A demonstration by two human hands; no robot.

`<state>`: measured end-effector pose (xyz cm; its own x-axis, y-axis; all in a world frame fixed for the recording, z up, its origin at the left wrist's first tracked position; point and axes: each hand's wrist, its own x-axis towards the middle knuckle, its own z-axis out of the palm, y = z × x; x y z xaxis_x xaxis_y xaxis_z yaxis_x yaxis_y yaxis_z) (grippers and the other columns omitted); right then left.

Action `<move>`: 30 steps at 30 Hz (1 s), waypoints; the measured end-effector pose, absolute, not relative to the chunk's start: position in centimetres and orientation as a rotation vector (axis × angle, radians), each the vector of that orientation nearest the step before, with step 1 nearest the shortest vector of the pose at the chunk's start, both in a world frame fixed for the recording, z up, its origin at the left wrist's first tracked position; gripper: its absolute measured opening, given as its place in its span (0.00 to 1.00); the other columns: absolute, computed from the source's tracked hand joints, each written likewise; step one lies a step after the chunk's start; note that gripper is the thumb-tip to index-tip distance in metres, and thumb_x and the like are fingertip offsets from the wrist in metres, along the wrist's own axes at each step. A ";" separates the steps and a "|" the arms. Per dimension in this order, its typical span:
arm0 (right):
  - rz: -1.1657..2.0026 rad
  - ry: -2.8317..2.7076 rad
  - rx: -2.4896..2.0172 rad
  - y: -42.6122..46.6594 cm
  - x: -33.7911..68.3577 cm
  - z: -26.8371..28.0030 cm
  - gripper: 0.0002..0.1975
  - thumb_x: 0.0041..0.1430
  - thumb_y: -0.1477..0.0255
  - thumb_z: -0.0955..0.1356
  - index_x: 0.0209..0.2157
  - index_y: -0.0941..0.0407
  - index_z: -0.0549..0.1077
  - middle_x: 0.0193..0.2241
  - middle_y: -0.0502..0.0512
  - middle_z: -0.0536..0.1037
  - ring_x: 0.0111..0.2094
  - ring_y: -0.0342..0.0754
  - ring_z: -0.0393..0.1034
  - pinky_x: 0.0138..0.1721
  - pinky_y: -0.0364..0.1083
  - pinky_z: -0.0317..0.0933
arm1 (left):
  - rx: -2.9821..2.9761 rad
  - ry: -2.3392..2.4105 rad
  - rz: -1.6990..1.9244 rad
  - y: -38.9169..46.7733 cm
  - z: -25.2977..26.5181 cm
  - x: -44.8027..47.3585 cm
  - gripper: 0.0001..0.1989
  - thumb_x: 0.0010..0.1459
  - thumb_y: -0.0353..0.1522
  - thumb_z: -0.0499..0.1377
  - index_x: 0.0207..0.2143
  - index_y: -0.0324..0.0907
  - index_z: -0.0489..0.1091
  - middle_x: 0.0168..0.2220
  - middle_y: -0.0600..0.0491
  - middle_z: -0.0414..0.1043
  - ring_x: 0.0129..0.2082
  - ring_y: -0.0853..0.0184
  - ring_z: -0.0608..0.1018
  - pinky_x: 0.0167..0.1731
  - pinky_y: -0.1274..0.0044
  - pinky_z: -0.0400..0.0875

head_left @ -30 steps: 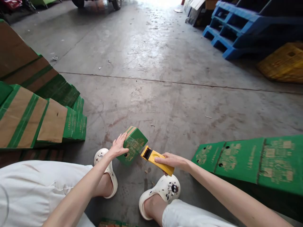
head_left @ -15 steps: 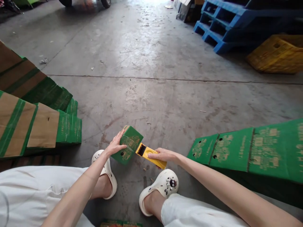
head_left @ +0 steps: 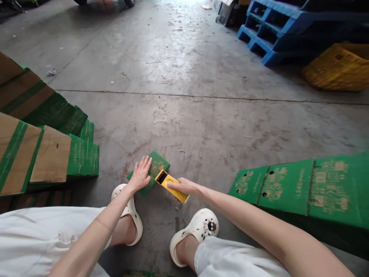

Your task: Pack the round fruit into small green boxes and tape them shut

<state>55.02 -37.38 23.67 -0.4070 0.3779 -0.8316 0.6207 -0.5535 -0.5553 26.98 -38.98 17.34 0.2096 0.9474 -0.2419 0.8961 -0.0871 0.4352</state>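
A small green printed carton rests on the floor between my feet. Flat on its left part lies my left hand, fingers stretched out and slightly apart, covering some of the print. My right hand grips a yellow boxy hand tool, thumb on top. The tool's far end, with a dark rectangular opening, is over the carton's right edge; whether it touches the carton I cannot tell.
Stacked green and brown cartons stand at left. A row of green cartons lies at right. White clogs flank the work spot. Blue pallets and a yellow crate are at the far right.
The carton now shows a broad face upward and sits a little farther left. My left hand has shifted from its edge to flat on top. My right hand has carried the yellow tool leftward.
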 end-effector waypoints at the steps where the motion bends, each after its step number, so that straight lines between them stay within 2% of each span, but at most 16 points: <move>1: -2.089 1.369 1.601 -37.3 54.7 23.6 0.26 0.63 0.48 0.72 0.27 0.57 0.74 0.21 0.54 0.80 0.23 0.48 0.78 0.24 0.40 0.69 | 2.075 1.655 0.066 -39.4 17.4 27.6 0.53 0.54 0.29 0.58 0.78 0.46 0.38 0.79 0.47 0.34 0.78 0.52 0.37 0.73 0.52 0.35; 5: -2.094 1.335 1.625 -37.6 54.1 23.2 0.25 0.65 0.50 0.71 0.29 0.59 0.74 0.22 0.55 0.80 0.22 0.46 0.76 0.23 0.39 0.68 | 2.174 1.547 -0.133 -40.7 16.8 29.2 0.61 0.50 0.36 0.67 0.78 0.47 0.34 0.79 0.44 0.28 0.77 0.46 0.34 0.70 0.45 0.27; 9: -2.102 1.466 1.631 -38.7 55.0 23.4 0.28 0.61 0.46 0.73 0.32 0.60 0.76 0.26 0.55 0.81 0.25 0.45 0.76 0.24 0.38 0.65 | 2.180 1.629 -0.172 -40.9 16.1 29.3 0.54 0.59 0.39 0.66 0.77 0.58 0.35 0.79 0.50 0.27 0.78 0.46 0.34 0.67 0.39 0.26; 13: -2.177 1.421 1.561 -40.4 57.5 23.9 0.31 0.60 0.42 0.70 0.38 0.59 0.76 0.28 0.55 0.81 0.27 0.46 0.77 0.26 0.40 0.67 | 2.192 1.655 -0.210 -40.7 15.8 29.3 0.53 0.61 0.41 0.65 0.76 0.62 0.31 0.79 0.53 0.24 0.78 0.45 0.33 0.66 0.36 0.29; 17: -2.041 1.408 1.656 -41.2 58.8 23.5 0.30 0.60 0.43 0.71 0.34 0.59 0.75 0.25 0.56 0.80 0.24 0.46 0.75 0.23 0.40 0.64 | 2.201 1.660 -0.208 -40.7 15.7 29.3 0.56 0.60 0.41 0.67 0.75 0.63 0.28 0.79 0.53 0.23 0.77 0.44 0.33 0.65 0.35 0.30; 24: -1.894 1.287 1.846 -38.9 54.7 21.6 0.24 0.64 0.51 0.72 0.28 0.59 0.73 0.21 0.56 0.79 0.20 0.47 0.74 0.20 0.40 0.65 | 2.195 1.656 -0.218 -40.7 15.9 29.3 0.56 0.60 0.41 0.67 0.75 0.65 0.29 0.79 0.55 0.22 0.77 0.43 0.33 0.65 0.34 0.32; 30: -1.943 0.982 1.973 -36.7 49.8 21.6 0.19 0.70 0.60 0.68 0.29 0.59 0.73 0.15 0.54 0.74 0.15 0.47 0.70 0.21 0.44 0.69 | 2.178 1.633 -0.226 -40.7 16.3 29.3 0.57 0.58 0.39 0.67 0.76 0.63 0.29 0.78 0.54 0.21 0.77 0.44 0.33 0.66 0.35 0.30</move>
